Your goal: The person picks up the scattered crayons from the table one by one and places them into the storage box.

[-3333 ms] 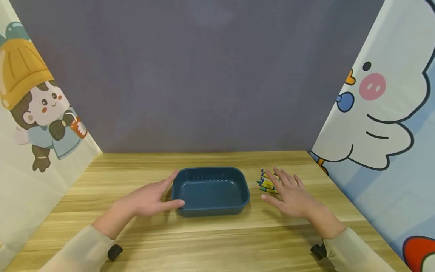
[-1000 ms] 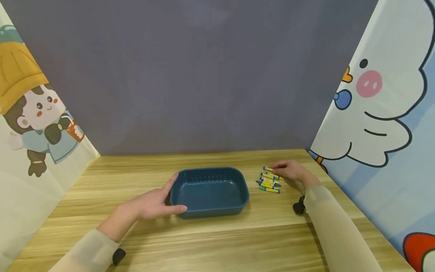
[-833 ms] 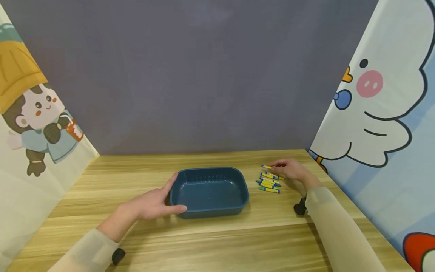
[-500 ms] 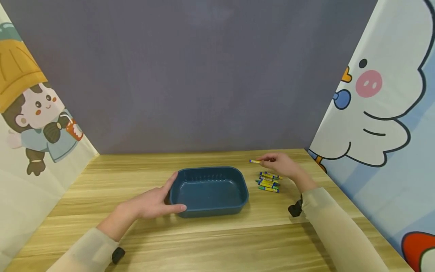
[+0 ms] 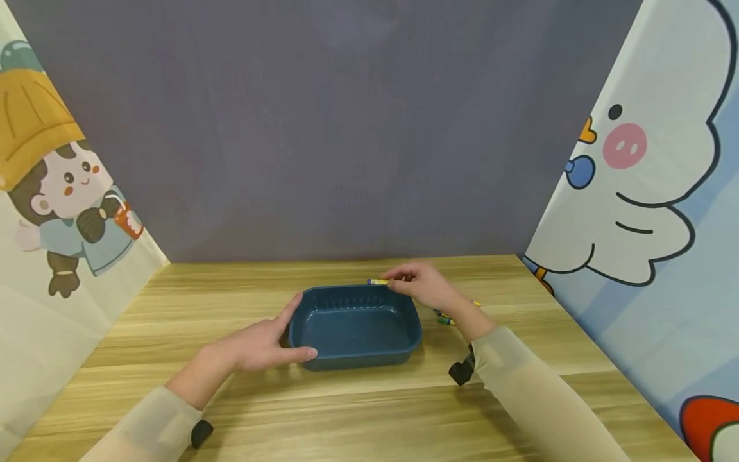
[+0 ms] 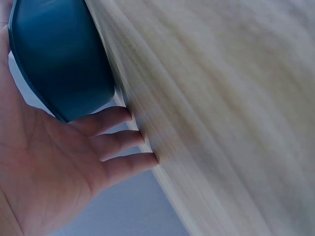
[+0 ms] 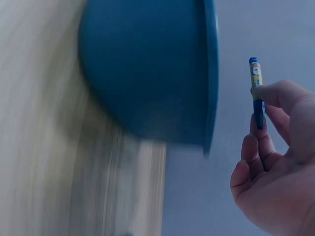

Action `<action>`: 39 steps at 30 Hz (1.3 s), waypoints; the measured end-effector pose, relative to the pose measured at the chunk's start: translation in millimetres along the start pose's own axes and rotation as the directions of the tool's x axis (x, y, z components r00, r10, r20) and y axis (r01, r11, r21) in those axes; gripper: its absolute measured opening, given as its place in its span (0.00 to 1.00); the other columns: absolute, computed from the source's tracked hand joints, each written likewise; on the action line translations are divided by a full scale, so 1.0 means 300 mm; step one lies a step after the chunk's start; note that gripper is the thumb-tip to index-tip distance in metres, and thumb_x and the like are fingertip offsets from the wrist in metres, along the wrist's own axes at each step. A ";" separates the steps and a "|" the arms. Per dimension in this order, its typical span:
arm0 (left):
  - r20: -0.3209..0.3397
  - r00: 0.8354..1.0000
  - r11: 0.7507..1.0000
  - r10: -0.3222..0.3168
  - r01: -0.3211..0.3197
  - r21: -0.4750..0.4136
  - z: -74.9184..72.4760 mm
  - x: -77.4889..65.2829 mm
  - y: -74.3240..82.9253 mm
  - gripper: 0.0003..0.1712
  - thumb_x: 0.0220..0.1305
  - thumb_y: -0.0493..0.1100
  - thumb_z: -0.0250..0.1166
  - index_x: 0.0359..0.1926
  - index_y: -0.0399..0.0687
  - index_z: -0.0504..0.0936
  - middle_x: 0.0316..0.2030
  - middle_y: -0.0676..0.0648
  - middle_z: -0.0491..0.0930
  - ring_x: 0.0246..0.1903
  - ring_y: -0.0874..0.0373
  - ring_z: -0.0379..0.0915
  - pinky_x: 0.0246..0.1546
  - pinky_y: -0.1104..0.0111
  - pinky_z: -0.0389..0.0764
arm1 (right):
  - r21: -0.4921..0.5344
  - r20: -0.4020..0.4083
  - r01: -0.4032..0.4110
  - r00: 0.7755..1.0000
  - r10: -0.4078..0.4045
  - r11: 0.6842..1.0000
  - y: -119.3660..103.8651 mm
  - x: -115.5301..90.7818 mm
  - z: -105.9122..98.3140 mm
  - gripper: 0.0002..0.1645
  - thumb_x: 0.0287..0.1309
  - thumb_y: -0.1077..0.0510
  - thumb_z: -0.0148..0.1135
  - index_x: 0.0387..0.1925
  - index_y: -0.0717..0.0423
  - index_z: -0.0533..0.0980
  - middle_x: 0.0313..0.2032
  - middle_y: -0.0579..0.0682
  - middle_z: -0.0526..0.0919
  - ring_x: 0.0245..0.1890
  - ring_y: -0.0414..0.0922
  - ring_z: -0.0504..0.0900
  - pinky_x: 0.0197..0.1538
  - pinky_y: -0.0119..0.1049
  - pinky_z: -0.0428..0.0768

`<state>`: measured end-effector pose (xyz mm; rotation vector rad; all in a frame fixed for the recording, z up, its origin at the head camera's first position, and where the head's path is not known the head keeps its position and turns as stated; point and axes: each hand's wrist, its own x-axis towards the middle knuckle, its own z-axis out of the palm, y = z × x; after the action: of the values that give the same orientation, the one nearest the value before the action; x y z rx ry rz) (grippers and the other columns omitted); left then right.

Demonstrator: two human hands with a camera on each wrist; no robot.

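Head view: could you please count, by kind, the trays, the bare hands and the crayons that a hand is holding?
Tray: 1
Hands (left hand, right hand): 2
Held crayon: 1
Total: 4
Other crayons are partly hidden, so not counted.

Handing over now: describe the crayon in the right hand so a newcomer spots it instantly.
Find the dark blue tray on the wooden table. Near its far rim, the right hand pinches a yellow-labelled, blue-tipped crayon. It alone is held; the other crayons lie on the table.
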<state>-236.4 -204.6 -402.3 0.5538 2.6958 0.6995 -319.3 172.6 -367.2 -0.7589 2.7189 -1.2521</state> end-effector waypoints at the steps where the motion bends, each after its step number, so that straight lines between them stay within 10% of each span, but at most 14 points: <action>1: -0.002 1.000 1.000 0.002 -0.002 0.000 0.000 0.001 0.001 0.74 0.68 0.77 0.67 0.90 0.54 0.28 0.55 0.38 0.87 0.51 0.54 0.83 0.62 0.46 0.80 | 0.006 0.012 0.007 1.000 -0.007 1.000 -0.016 0.005 0.017 0.15 0.76 0.54 0.69 0.59 0.49 0.89 0.44 0.50 0.89 0.36 0.43 0.78 0.38 0.37 0.77; 11: 0.006 1.000 1.000 0.014 -0.014 -0.020 -0.004 -0.001 -0.002 0.73 0.69 0.76 0.67 0.91 0.53 0.29 0.64 0.34 0.83 0.53 0.51 0.83 0.61 0.46 0.80 | 0.009 0.118 0.066 0.991 -0.067 0.998 -0.112 0.058 0.191 0.14 0.78 0.56 0.67 0.58 0.50 0.90 0.50 0.50 0.90 0.40 0.37 0.84 0.44 0.35 0.83; 22: 0.037 0.999 0.999 0.005 -0.003 -0.051 -0.003 -0.006 -0.001 0.72 0.70 0.77 0.65 0.90 0.57 0.27 0.66 0.36 0.83 0.58 0.50 0.84 0.63 0.44 0.81 | -0.132 0.145 -0.028 0.988 0.048 0.991 -0.155 0.107 0.363 0.13 0.79 0.53 0.66 0.57 0.44 0.90 0.52 0.43 0.92 0.51 0.41 0.87 0.57 0.43 0.85; 29: 0.023 1.000 0.999 0.011 -0.010 -0.041 -0.003 -0.005 -0.004 0.72 0.70 0.77 0.65 0.90 0.55 0.27 0.66 0.35 0.83 0.59 0.48 0.85 0.63 0.44 0.81 | -0.292 0.103 -0.063 0.990 0.096 0.954 -0.161 0.127 0.425 0.10 0.76 0.53 0.70 0.53 0.42 0.92 0.42 0.44 0.90 0.37 0.39 0.81 0.47 0.38 0.81; 39: 0.049 0.999 0.998 0.003 0.000 -0.061 -0.004 -0.006 -0.004 0.72 0.71 0.77 0.65 0.90 0.57 0.25 0.68 0.33 0.81 0.60 0.46 0.84 0.62 0.43 0.81 | -0.397 0.126 -0.057 0.985 0.116 0.916 -0.148 0.123 0.452 0.14 0.73 0.55 0.71 0.56 0.37 0.91 0.46 0.43 0.87 0.43 0.39 0.82 0.50 0.39 0.83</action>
<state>-235.4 -206.8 -401.6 0.5504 2.6198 0.7559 -300.1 36.2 -420.3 -0.7144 2.8731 -0.6064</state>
